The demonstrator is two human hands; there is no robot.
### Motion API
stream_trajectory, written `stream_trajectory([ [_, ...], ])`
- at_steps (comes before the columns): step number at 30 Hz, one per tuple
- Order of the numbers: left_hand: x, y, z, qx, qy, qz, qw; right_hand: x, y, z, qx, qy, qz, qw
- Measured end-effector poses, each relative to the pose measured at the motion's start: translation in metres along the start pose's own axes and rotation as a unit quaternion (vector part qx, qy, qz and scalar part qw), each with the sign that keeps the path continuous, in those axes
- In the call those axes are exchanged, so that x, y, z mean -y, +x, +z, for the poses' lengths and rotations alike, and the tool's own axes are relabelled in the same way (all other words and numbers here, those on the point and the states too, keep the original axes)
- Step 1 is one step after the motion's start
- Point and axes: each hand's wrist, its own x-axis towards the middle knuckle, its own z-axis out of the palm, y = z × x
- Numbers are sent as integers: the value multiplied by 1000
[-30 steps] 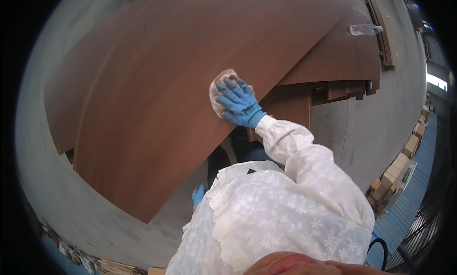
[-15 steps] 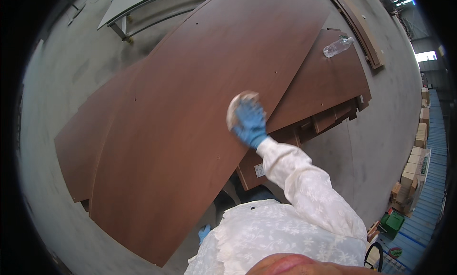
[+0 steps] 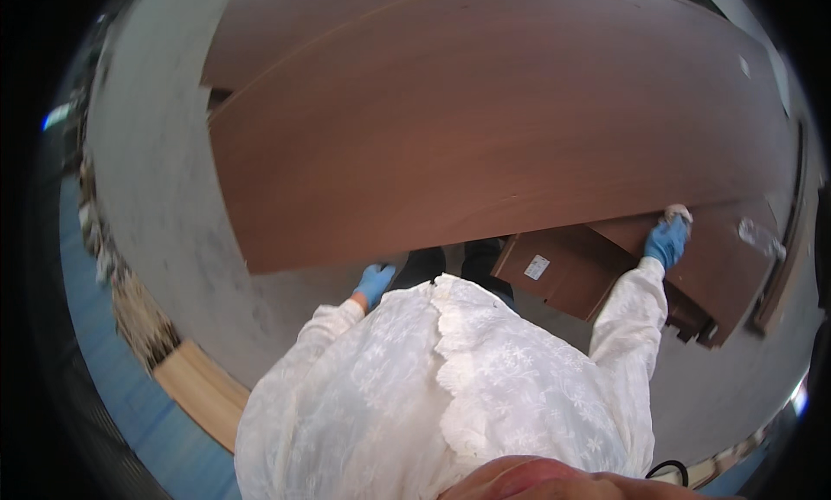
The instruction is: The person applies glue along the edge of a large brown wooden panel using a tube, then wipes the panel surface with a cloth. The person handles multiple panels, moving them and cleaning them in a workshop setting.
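Note:
My right hand (image 3: 666,242), in a blue glove, is closed on a crumpled whitish-beige rag (image 3: 679,212). Hand and rag rest at the right, by the front edge of a large reddish-brown board (image 3: 485,128). Below that edge lies a smaller brown panel (image 3: 723,262), and the hand is over it. At the left, my left hand (image 3: 374,283), also gloved in blue, hangs beside my leg with nothing visible in it. Its fingers look loose and apart, though slightly blurred.
A clear plastic bottle (image 3: 762,238) lies on the smaller panel at the right. Nearer my legs, a brown piece with a white label (image 3: 537,267) juts out. Long boards (image 3: 783,279) lie on the grey floor beyond the bottle. Light wooden planks (image 3: 203,392) are at the lower left.
My view has turned, so the large board now runs across it. My right hand with the rag has moved from the board's surface toward its front edge. More of my left hand shows.

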Motion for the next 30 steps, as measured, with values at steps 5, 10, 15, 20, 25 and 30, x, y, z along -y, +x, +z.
stream_trajectory([
  [5, 3, -18, 2, -30, 26, -48, 998, -27, 7, 32, 69, -72, 135, 986],
  [10, 62, -20, -18, -49, -17, -83, 995, 19, 2, 0, 58, -51, 206, 976],
  [15, 139, -26, -35, -72, -141, -87, 984, 165, -71, -54, -40, -36, -14, 998],
  [20, 247, -43, -88, -112, -193, -72, 972, 378, -219, -109, -29, 212, -261, 941],
  [25, 394, -73, -166, -203, -291, -98, 930, 563, -384, -162, 53, 321, -425, 845],
  [30, 500, -164, -258, -239, -517, -129, 812, 703, -482, -193, 128, 342, -528, 766],
])
